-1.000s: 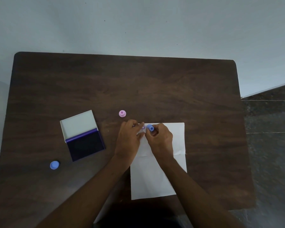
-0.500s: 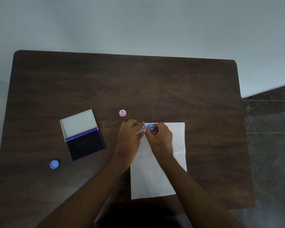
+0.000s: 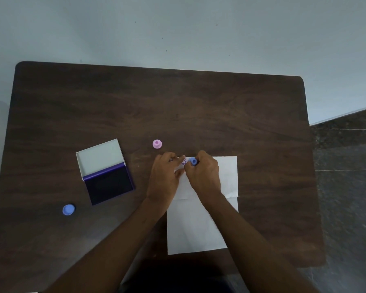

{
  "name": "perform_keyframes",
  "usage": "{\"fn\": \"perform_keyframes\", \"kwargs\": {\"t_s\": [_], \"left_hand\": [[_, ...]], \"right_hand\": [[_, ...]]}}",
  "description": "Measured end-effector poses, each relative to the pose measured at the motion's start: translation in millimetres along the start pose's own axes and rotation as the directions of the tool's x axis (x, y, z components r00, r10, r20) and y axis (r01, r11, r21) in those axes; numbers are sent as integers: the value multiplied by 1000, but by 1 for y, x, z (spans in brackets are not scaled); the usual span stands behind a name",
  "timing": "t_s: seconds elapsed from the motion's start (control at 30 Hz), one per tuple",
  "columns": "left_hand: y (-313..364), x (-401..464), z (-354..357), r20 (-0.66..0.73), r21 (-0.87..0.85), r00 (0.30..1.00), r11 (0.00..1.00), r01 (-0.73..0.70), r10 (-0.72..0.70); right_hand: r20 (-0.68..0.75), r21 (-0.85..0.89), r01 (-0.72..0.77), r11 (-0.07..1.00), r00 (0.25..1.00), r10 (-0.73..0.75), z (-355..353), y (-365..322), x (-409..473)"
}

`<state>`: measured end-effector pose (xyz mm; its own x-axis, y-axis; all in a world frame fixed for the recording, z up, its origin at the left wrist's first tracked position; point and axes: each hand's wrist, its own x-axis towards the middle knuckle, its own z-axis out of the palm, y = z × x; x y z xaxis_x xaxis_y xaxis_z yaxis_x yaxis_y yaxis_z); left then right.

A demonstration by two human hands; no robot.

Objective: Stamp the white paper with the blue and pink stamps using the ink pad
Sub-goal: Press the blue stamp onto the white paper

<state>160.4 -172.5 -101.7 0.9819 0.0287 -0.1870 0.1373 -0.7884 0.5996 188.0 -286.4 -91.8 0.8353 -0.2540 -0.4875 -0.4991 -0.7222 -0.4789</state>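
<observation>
A white paper [image 3: 201, 225] lies on the dark wooden table [image 3: 135, 106], with a small round purple print [image 3: 183, 162] near its top left corner. My right hand [image 3: 203, 176] is shut on the blue stamp [image 3: 193, 161] and holds it upright on the paper, just right of the print. My left hand [image 3: 165, 176] rests flat on the paper's left edge, fingers apart, holding nothing. The pink stamp [image 3: 157, 144] stands on the table above my left hand. The open ink pad [image 3: 110, 183] with its white lid lies to the left.
A blue cap [image 3: 68, 209] sits on the table at the front left, below the ink pad. The table's right edge borders dark floor tiles [image 3: 347, 166]. A pale wall [image 3: 178, 28] runs behind the table.
Both hands and the blue stamp stay in the same spot on the paper. Only the view has shifted slightly.
</observation>
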Motion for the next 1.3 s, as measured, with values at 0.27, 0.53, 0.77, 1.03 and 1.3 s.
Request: {"fn": "perform_keyframes", "kwargs": {"t_s": [0.27,0.53,0.77,1.03,1.3], "left_hand": [[2,0,1,-10,-25,1000,999,27,-27],[3,0,0,-24,7,1000,1000,4,-4],[2,1,0,-6,16,1000,1000,-4,4],[2,0,-2,16,28,1000,1000,-10,10],[3,2,0,66,25,998,1000,19,-20]], "right_hand": [[5,2,5,1000,1000,-5,-3,-2,0],[17,4,-21,1000,1000,21,-2,-3,2],[27,-7,-41,999,999,41,-3,-7,4],[31,-17,-70,997,997,70,-1,-11,6],[58,-29,-66,997,996,67,-5,-14,5]]}}
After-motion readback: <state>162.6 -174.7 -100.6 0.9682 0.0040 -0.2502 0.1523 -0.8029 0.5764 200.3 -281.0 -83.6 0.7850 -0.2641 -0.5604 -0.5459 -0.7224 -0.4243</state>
